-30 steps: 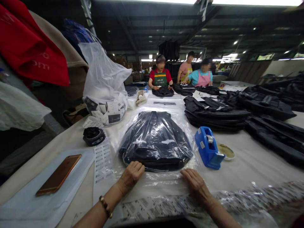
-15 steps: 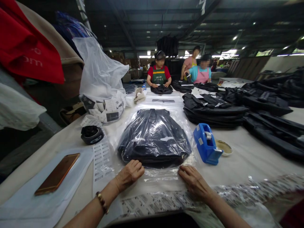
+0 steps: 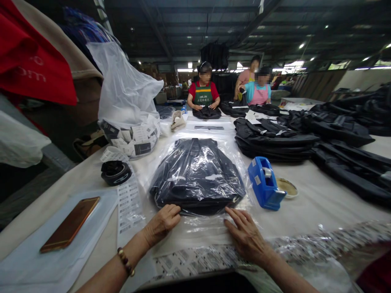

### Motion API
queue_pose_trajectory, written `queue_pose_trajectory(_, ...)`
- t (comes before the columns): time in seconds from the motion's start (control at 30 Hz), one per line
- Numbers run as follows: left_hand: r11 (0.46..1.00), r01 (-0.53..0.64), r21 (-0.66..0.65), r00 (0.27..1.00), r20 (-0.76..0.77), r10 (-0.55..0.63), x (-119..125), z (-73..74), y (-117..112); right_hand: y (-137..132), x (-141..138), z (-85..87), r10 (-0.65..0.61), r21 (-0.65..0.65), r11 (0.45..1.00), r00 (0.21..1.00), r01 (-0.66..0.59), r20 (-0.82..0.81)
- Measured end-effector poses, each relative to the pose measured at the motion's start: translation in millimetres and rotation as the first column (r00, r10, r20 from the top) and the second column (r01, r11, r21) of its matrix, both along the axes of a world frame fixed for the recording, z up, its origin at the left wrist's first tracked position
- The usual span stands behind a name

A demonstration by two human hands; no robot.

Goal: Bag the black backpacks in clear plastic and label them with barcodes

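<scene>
A folded black fabric bag [image 3: 198, 179] lies flat inside a clear plastic bag [image 3: 201, 226] on the table in front of me. My left hand [image 3: 165, 221], with a beaded bracelet on the wrist, is closed on the near left edge of the plastic, its fingertips curled under. On the near right side my right hand [image 3: 244, 232] rests on the plastic with its fingers apart and stretched out. Just beyond that hand stands a blue tape dispenser [image 3: 264, 183]. A sheet of barcode labels [image 3: 130, 205] lies left of the plastic bag.
To the left are a phone [image 3: 70, 224], a black tape roll [image 3: 116, 173] and a clear sack of tags [image 3: 131, 134]. Black bags [image 3: 275, 142] are stacked at the right, near a round lid [image 3: 287, 188]. Several co-workers stand or sit across the table.
My right hand has spread its fingers and moved slightly forward and left on the plastic. My left hand stays at the near left edge. The view has shifted slightly.
</scene>
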State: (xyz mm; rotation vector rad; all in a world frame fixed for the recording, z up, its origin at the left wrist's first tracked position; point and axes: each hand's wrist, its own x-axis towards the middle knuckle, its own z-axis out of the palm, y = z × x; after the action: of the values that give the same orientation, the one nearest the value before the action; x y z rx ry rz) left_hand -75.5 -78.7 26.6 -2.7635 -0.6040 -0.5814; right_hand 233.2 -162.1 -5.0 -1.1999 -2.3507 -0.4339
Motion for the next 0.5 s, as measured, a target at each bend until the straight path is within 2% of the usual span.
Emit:
queue_pose_trajectory(0.1, 1.0, -0.006, 0.0, 1.0, -0.018, 0.006, 0, -2.4, 1, 0, -19, -1.9, -0.016, 0.023, 1.0, 1.0, 0.017, -0.02)
queue_pose_trajectory(0.27, 0.997, 0.001, 0.082, 1.0, 0.015, -0.003, 4, -1.1, -1, 13, -54, -6.6, -0.032, 0.114, 0.993, 0.997, 0.039, -0.068)
queue_pose_trajectory(0.37, 0.999, -0.029, 0.042, 0.998, 0.065, 0.026, 3, 0.3, -3, 20, -67, -8.8, -0.011, 0.141, 0.99, 0.998, 0.019, -0.056)
queue_pose_trajectory(0.5, 0.998, -0.031, -0.047, 0.995, 0.089, 0.035, 1, -1.0, -4, 25, -69, -8.7, 0.032, 0.176, 0.984, 0.996, -0.017, -0.082)
